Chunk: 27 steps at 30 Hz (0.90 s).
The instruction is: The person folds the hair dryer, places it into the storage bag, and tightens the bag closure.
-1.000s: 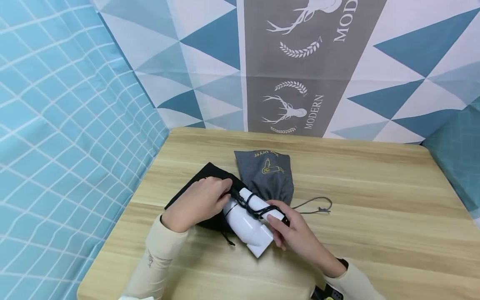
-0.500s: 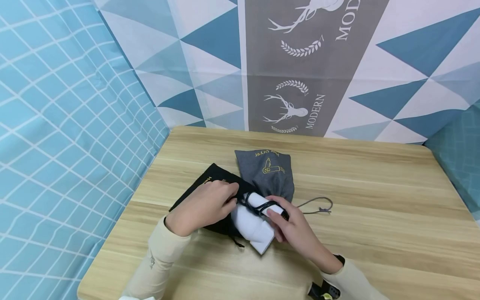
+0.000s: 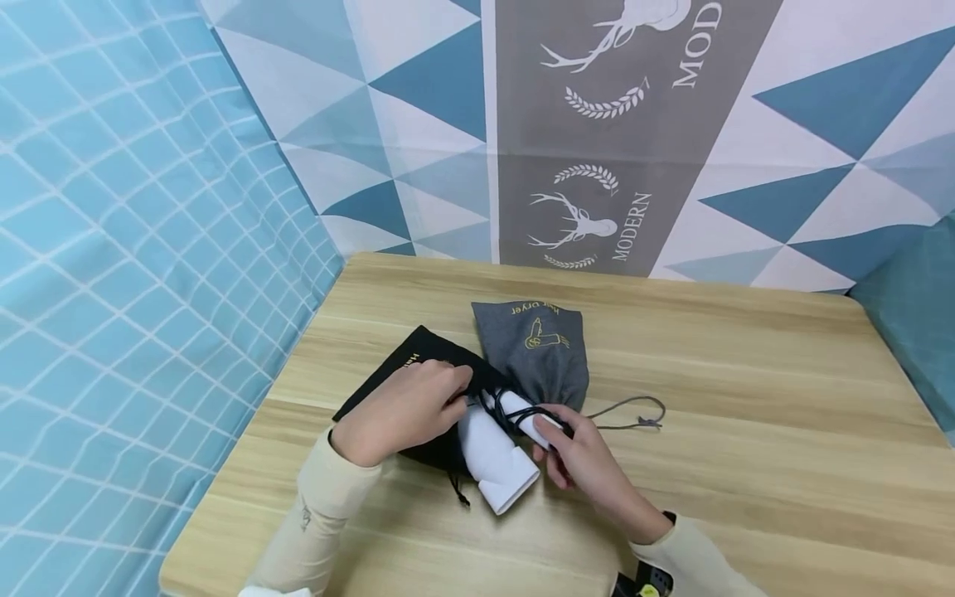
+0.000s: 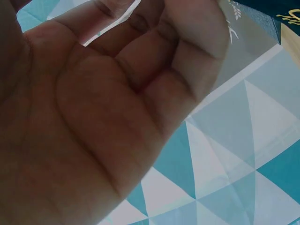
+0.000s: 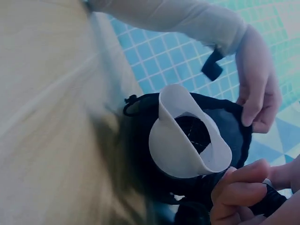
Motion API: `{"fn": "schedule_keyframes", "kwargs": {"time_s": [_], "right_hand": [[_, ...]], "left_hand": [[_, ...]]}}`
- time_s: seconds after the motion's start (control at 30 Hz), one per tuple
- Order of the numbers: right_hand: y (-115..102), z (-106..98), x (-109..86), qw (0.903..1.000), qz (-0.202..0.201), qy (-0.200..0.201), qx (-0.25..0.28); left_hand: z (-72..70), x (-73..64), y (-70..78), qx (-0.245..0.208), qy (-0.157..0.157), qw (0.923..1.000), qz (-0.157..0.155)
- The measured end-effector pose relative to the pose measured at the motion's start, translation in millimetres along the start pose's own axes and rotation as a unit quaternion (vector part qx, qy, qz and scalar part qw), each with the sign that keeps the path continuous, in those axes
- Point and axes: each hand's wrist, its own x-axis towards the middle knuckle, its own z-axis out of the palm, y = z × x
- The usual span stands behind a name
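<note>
A white hair dryer [image 3: 492, 452] lies partly inside a black drawstring bag [image 3: 399, 365], its back end hidden by the cloth. Its wide nozzle [image 5: 173, 157] points out of the bag's mouth in the right wrist view. My right hand [image 3: 585, 460] grips the end of the handle [image 3: 513, 406], round which a black cord [image 3: 522, 417] is wound. With curled fingers my left hand [image 3: 406, 410] pinches the bag's mouth edge, seen also in the right wrist view. In the left wrist view the palm of the left hand [image 4: 108, 112] fills much of the frame.
A grey drawstring bag [image 3: 531, 356] with yellow hair dryer print lies just behind, its cord loop [image 3: 634, 410] stretching right. Everything lies on a wooden table [image 3: 746, 398]. Patterned sheets [image 3: 440, 149] rise at the back and left.
The dryer sits deeper in the black bag, whose mouth has come further over it. Gold lettering on the bag has come into view. Both hands keep their holds and have shifted slightly.
</note>
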Motion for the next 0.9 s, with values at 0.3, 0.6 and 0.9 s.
{"fn": "schedule_keyframes", "kwargs": {"time_s": [0.3,0.6,0.9], "right_hand": [[23,-8,-8.3,0.9881,0.054,-0.103,0.102],[42,-20,-25.1,0.9514,0.089,-0.234,0.18],[38,-12,-27.1,0.9647,0.068,-0.204,0.152]], "left_hand": [[-2.3,-2.0,-1.7,-0.01,0.014,0.9998,0.011],[-0.3,-2.9,-2.5,-0.037,-0.022,0.999,0.006],[13.2,3.3,1.5,-0.038,-0.103,0.9936,-0.026]]}}
